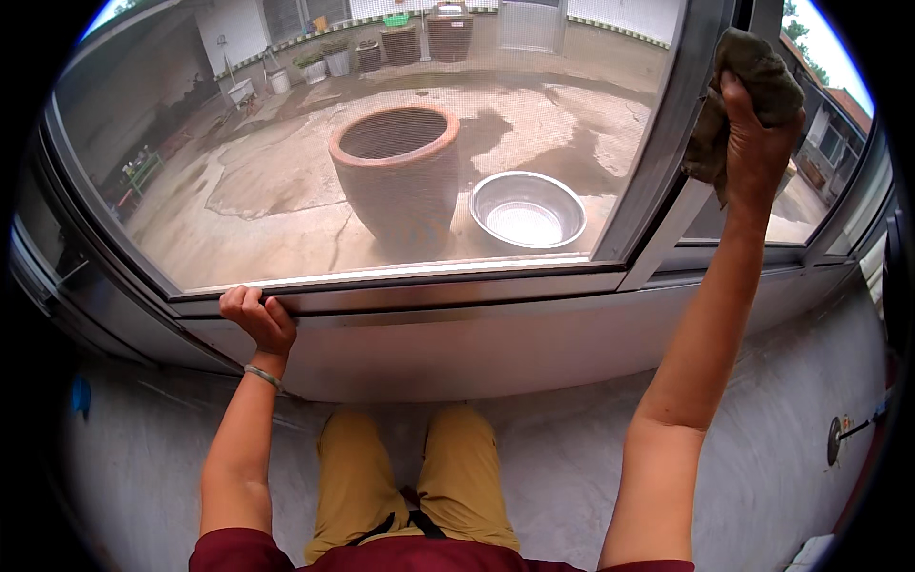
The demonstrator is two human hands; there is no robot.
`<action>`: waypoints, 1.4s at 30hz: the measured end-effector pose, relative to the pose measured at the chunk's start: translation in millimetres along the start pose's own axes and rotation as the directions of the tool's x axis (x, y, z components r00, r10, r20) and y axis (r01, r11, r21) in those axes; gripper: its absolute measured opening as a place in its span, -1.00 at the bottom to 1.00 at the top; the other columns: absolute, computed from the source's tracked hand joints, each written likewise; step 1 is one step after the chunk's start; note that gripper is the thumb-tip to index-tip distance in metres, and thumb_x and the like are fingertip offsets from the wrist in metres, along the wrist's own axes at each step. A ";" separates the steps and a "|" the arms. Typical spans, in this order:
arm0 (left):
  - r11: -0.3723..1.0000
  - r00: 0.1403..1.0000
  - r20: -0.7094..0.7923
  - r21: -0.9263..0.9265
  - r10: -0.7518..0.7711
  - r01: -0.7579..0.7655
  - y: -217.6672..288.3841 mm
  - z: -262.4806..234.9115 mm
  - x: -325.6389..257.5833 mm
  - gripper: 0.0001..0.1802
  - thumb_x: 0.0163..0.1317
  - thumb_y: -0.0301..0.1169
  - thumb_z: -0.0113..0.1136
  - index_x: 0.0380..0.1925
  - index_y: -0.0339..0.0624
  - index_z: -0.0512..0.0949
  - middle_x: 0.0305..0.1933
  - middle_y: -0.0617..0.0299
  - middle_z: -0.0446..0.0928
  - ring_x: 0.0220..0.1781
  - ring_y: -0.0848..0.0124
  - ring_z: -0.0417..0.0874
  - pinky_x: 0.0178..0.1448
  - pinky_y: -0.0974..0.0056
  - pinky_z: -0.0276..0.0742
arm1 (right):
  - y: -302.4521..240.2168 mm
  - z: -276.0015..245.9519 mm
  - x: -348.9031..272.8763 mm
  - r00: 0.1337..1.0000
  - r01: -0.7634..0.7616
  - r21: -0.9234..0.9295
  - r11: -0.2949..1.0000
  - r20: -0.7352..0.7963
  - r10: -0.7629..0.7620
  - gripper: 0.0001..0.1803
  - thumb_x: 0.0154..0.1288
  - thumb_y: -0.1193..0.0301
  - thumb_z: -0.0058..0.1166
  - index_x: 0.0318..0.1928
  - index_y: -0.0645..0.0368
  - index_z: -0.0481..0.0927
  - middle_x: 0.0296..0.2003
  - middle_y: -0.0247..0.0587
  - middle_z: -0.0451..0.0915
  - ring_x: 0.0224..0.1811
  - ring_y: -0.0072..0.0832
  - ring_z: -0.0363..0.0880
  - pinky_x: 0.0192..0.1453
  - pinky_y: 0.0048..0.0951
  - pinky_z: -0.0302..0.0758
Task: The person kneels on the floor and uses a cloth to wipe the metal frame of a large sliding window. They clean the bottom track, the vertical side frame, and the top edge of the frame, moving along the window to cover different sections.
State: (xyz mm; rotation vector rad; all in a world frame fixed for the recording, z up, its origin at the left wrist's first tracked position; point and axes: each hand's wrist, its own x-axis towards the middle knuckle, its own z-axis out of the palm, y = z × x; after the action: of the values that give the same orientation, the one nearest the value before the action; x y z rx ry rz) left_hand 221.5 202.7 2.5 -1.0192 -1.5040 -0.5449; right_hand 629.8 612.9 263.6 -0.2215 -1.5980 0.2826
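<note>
**Window frame wipe — right hand up with rag, left bracing on rail**

Right hand (pixel 753 143) is reaching up and far right, fingers wrapped closed around a dark crumpled rag (pixel 753 71). The rag is bunched in the fist, part spilling over the top and a flap hanging below on the left side. It's pressing against the upright aluminium window frame (pixel 658 124) where the sliding sash meets the next pane — bunched like that it's probably giving a thick pad to push into the frame edge.

Left hand (pixel 257 319) is sitting near left, fingers curled over the lip of the bottom window rail (pixel 429 291), thumb side tucked under. It's holding nothing loose — just hooked on the rail, looking like a brace while the other arm stretches high. A thin bracelet (pixel 263 377) is riding on that wrist.

The person is standing close to the sill, mustard trousers (pixel 410 477) right up against the wall below it.

Outside, through the glass: a big ribbed clay pot (pixel 396 176) standing upright on the wet concrete yard, with a shiny metal basin (pixel 527 210) just beside it on the right. More planters and baskets are lining the far wall.
</note>
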 end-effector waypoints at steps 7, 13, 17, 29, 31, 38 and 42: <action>0.998 0.999 -0.047 -0.056 -0.013 0.011 -0.8 3.1 7.1 -0.77 0.46 -0.26 -0.11 -0.10 -0.18 0.37 -0.06 0.05 0.35 0.02 0.09 0.34 0.16 -0.09 0.20 | 10.4 54.0 -152.3 0.899 -0.132 -0.266 0.955 -0.439 0.002 -0.54 0.39 0.30 0.26 0.06 0.30 0.34 -0.01 -0.16 0.53 0.03 -0.38 0.54 0.21 -0.35 0.43; 0.988 0.995 -0.072 -0.143 -0.069 0.058 -0.5 3.1 4.9 -0.78 0.42 -0.24 -0.03 -0.11 -0.12 0.38 -0.08 0.13 0.35 0.01 0.14 0.36 0.14 -0.06 0.22 | 13.6 79.3 -274.4 0.885 -0.303 -0.538 0.786 -0.466 0.022 -0.47 0.38 0.20 0.25 0.09 0.37 0.38 -0.05 -0.04 0.51 0.06 -0.19 0.54 0.18 -0.21 0.48; 0.975 0.994 -0.096 -0.217 -0.061 0.039 -3.2 6.2 -2.4 -0.78 0.44 -0.24 -0.02 -0.10 -0.14 0.41 -0.08 0.15 0.38 0.00 0.17 0.37 0.13 -0.02 0.23 | -41.6 138.0 -319.3 0.919 -0.298 -0.542 0.786 -0.386 0.082 -0.56 0.44 0.28 0.19 0.07 0.36 0.36 -0.07 -0.06 0.52 -0.02 -0.23 0.55 0.14 -0.28 0.47; 0.679 0.967 -0.112 -0.730 -0.229 0.077 -23.9 -15.1 -8.5 -0.73 0.21 -0.36 0.19 -0.07 -0.09 0.53 0.01 0.27 0.43 0.07 0.27 0.44 0.15 0.12 0.44 | -238.4 317.1 -355.5 0.952 0.277 -0.533 0.799 0.268 -0.151 -0.27 0.37 0.22 0.16 0.38 0.30 0.15 0.30 0.05 0.22 0.38 0.01 0.26 0.47 0.15 0.14; 0.752 0.912 -0.203 -0.642 -0.357 0.151 -59.6 -33.4 -19.9 -0.62 0.21 -0.33 0.27 0.01 -0.09 0.43 0.07 0.24 0.37 0.12 0.17 0.42 0.16 0.07 0.46 | -248.0 335.5 -359.2 0.920 0.370 -0.533 0.761 0.327 -0.218 -0.31 0.42 0.15 0.10 0.36 0.29 0.19 0.30 0.10 0.24 0.39 -0.01 0.25 0.46 0.16 0.17; 0.742 0.663 -0.333 -0.281 -0.671 0.609 -237.5 -58.9 -64.9 -0.37 0.41 -0.19 -0.02 0.26 -0.37 0.05 0.31 -0.12 0.14 0.32 0.06 0.23 0.38 -0.03 0.17 | -313.6 412.0 -346.2 0.370 0.774 0.124 0.621 0.707 -0.602 -0.63 0.31 0.18 0.16 0.09 -0.09 0.52 0.11 -0.22 0.55 0.17 -0.23 0.40 0.29 -0.08 0.33; 0.597 0.602 -0.071 -0.267 -0.795 0.757 -220.2 -70.1 -38.3 -0.43 0.45 -0.16 0.01 0.21 -0.44 0.22 0.25 -0.17 0.17 0.29 -0.12 0.23 0.33 -0.13 0.20 | -329.7 423.7 -324.2 0.269 0.811 0.198 0.551 0.710 -0.651 -0.65 0.26 0.25 0.19 0.07 -0.07 0.56 0.11 -0.20 0.55 0.18 -0.16 0.39 0.23 -0.18 0.38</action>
State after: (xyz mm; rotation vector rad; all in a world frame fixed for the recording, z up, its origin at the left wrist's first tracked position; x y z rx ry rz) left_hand 73.7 22.6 26.6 -0.3662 -1.7107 -1.4219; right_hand 232.5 179.7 44.7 0.6092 -2.3442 -0.6631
